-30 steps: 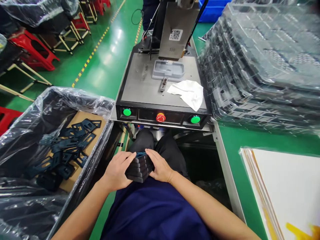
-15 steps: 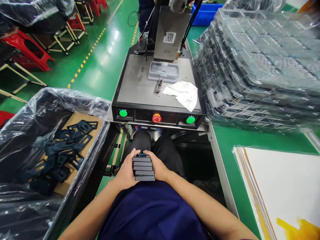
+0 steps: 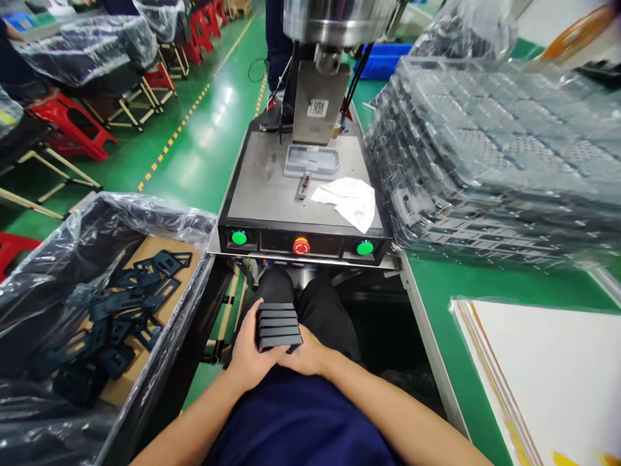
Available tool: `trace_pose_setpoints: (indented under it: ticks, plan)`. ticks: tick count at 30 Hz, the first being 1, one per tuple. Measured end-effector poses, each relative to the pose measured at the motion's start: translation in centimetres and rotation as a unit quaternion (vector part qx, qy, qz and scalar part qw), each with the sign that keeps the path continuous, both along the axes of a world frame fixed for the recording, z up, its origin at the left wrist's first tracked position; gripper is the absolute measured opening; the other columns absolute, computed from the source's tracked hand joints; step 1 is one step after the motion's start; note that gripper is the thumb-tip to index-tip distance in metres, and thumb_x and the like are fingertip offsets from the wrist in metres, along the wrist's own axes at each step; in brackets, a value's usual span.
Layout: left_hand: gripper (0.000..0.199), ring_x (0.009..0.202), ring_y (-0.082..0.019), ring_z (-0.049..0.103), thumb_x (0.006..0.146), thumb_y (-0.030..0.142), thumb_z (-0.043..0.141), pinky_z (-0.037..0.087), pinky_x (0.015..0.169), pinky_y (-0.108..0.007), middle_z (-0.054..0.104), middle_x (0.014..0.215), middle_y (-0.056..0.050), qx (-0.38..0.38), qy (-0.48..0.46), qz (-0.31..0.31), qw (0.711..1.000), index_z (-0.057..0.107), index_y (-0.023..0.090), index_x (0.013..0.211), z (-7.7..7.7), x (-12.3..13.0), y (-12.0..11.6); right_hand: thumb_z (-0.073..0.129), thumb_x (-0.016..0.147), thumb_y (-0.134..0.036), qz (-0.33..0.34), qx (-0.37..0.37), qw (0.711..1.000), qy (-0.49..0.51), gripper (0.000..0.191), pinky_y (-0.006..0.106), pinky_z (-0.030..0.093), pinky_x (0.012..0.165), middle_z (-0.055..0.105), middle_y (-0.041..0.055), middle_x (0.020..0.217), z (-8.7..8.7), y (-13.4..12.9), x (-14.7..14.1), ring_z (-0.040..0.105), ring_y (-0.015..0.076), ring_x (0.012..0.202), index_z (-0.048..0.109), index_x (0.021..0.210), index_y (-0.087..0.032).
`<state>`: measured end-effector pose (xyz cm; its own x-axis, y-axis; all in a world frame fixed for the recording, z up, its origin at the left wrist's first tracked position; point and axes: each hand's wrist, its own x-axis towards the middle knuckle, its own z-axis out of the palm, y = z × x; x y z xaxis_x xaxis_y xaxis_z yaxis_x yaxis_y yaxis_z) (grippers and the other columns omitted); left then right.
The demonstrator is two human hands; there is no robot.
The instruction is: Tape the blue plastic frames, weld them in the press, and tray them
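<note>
A stack of several dark flat rectangular pieces [image 3: 278, 323] is held above my lap, long edges facing up at me. My left hand [image 3: 252, 346] wraps its left side and near edge, with the thumb across the front. My right hand [image 3: 306, 349] grips the near right corner from below; some of its fingers are hidden under the stack. Beyond the hands stands a press with a grey tray-like fixture [image 3: 313, 162] on its metal plate [image 3: 262, 194].
A plastic-lined bin [image 3: 194, 243] at left holds loose dark plates [image 3: 130, 291] on cardboard. A white cloth [image 3: 349, 200] lies on the press plate. Green buttons [image 3: 239, 237] and a red stop button [image 3: 301, 246] line its front. Clear trays [image 3: 475, 162] and white sheets [image 3: 543, 362] sit at right.
Both hands have shifted their hold from the sides of the stack to its near end. The pieces now sit more evenly aligned. The view has tilted up slightly.
</note>
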<state>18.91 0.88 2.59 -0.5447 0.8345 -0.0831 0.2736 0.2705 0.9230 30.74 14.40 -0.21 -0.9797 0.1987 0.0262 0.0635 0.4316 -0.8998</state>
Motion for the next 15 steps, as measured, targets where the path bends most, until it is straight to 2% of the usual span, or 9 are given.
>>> trace_pose_setpoints:
  ticks: [2,5,7,9,11,12,15]
  plan:
    - [0.09,0.132,-0.031,0.041,0.073,0.04,0.069,0.034,0.11,-0.052,0.039,0.145,-0.014,0.013,-0.02,0.012,1.0,0.018,0.024,0.146,1.5,-0.7,0.5,0.068,0.072,-0.029,-0.001,-0.032,0.999,0.011,0.057,0.04,0.045,0.099,0.056,0.0063,0.126,2.0,0.2,-0.9,0.055,0.0246,0.113,0.048,0.126,-0.024]
    - [0.094,0.133,-0.033,0.04,0.069,0.042,0.072,0.03,0.112,-0.054,0.041,0.145,-0.014,0.015,-0.014,0.025,0.999,0.02,0.022,0.146,4.1,-2.4,1.5,0.073,0.067,-0.03,-0.051,-0.097,0.993,-0.037,0.065,0.04,0.05,0.09,0.06,0.006,0.117,5.5,0.8,-2.4,0.059,0.0244,0.102,0.046,0.126,-0.023]
    - [0.083,0.124,-0.033,0.05,0.069,0.042,0.072,0.039,0.106,-0.052,0.053,0.135,-0.014,0.013,-0.045,0.057,0.997,0.034,0.02,0.139,6.1,-3.8,2.4,0.075,0.067,-0.033,-0.058,-0.161,0.984,-0.05,0.072,0.039,0.052,0.086,0.059,0.0064,0.115,7.7,1.4,-3.1,0.06,0.0231,0.099,0.041,0.13,-0.022]
    - [0.069,0.106,-0.031,0.062,0.067,0.042,0.074,0.05,0.093,-0.048,0.065,0.117,-0.011,0.024,-0.117,0.079,0.99,0.048,0.019,0.126,8.4,-5.2,3.8,0.073,0.07,-0.036,-0.028,-0.239,0.97,-0.025,0.081,0.038,0.052,0.087,0.056,0.0072,0.118,9.5,2.1,-3.6,0.059,0.0214,0.101,0.031,0.138,-0.024]
    - [0.06,0.087,-0.026,0.068,0.064,0.04,0.078,0.056,0.079,-0.041,0.07,0.099,-0.007,0.045,-0.198,0.101,0.974,0.055,0.018,0.115,10.9,-6.9,5.6,0.071,0.073,-0.039,-0.013,-0.281,0.96,-0.002,0.088,0.036,0.052,0.087,0.052,0.0084,0.122,10.5,2.8,-3.5,0.059,0.0192,0.101,0.021,0.144,-0.026]
    - [0.058,0.079,-0.024,0.068,0.062,0.038,0.079,0.057,0.073,-0.039,0.071,0.092,-0.005,0.056,-0.229,0.118,0.965,0.056,0.017,0.111,12.2,-7.9,6.8,0.071,0.074,-0.04,-0.015,-0.28,0.96,-0.002,0.089,0.036,0.052,0.086,0.051,0.0089,0.123,10.5,3.2,-3.3,0.058,0.0183,0.099,0.019,0.145,-0.026]
    - [0.052,0.064,-0.017,0.066,0.056,0.028,0.082,0.057,0.064,-0.032,0.07,0.079,-0.002,0.101,-0.268,0.148,0.947,0.059,0.015,0.101,15.2,-11.4,10.8,0.07,0.075,-0.042,-0.049,-0.218,0.974,-0.037,0.082,0.034,0.051,0.084,0.052,0.0084,0.119,9.1,4.3,-2.0,0.059,0.0162,0.093,0.026,0.143,-0.026]
